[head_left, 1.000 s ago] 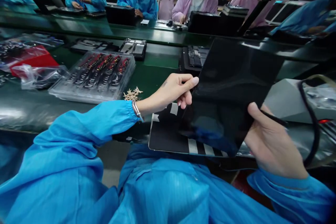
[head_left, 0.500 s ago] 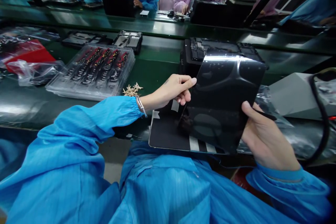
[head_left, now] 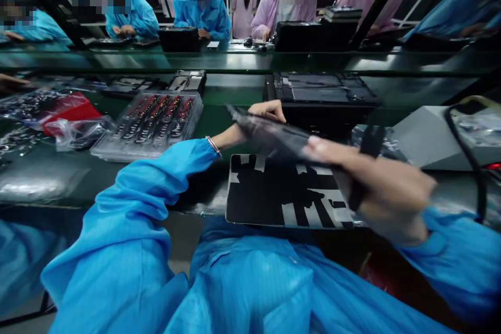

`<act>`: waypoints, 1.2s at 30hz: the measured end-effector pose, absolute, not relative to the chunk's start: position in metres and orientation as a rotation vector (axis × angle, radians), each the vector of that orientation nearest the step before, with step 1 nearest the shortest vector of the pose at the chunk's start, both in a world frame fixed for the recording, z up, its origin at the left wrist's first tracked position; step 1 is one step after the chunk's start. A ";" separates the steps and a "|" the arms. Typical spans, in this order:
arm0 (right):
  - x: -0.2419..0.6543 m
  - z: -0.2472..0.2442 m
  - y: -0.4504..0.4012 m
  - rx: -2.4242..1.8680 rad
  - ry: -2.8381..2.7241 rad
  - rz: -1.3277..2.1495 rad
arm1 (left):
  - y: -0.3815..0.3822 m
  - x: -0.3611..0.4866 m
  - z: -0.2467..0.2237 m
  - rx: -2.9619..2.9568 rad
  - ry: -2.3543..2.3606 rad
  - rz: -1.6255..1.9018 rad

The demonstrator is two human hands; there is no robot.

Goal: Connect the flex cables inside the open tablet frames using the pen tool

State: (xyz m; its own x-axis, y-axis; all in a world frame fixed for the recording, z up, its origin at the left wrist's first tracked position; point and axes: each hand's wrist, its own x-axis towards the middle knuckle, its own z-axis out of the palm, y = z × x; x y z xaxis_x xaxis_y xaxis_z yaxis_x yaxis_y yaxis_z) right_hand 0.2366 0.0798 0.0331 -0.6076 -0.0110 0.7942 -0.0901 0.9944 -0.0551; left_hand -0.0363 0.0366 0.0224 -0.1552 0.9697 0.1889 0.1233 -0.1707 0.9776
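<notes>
The dark glossy panel (head_left: 274,135) lies nearly flat, held above the near edge of the bench (head_left: 219,115), over a black mat with pale tape strips (head_left: 282,193) (motion blur smears the panel's outline). The left hand (head_left: 266,110) is closed on its far left corner, fingers curled over the edge. The right hand (head_left: 376,188) grips the near right side, thumb on top, with a thin black tool (head_left: 362,167) pinched alongside. A clear tray of red-and-black parts (head_left: 152,122) sits towards the bench's left end.
</notes>
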 end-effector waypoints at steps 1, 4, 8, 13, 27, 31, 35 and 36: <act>0.237 0.022 0.076 0.188 -2.256 0.015 | 0.038 -0.036 0.016 1.383 1.328 1.439; 0.239 -0.009 0.069 0.296 -2.308 -0.090 | 0.037 -0.038 -0.004 1.482 1.266 1.360; 0.252 -0.026 0.065 0.263 -2.364 -0.096 | 0.013 -0.059 -0.016 1.645 1.699 1.051; 0.268 -0.027 0.052 0.216 -2.492 -0.145 | -0.044 -0.083 -0.013 1.683 2.027 0.640; 0.244 -0.056 0.032 0.224 -2.514 0.132 | -0.114 -0.022 -0.010 0.876 1.873 1.104; 0.210 -0.052 0.033 0.333 -2.408 0.176 | -0.135 -0.019 0.022 0.585 1.855 1.539; 0.191 -0.040 0.047 0.437 -2.386 0.185 | -0.146 -0.054 0.062 0.488 2.059 1.777; 0.191 -0.039 0.054 0.466 -2.392 0.183 | -0.146 -0.068 0.074 0.485 2.110 1.785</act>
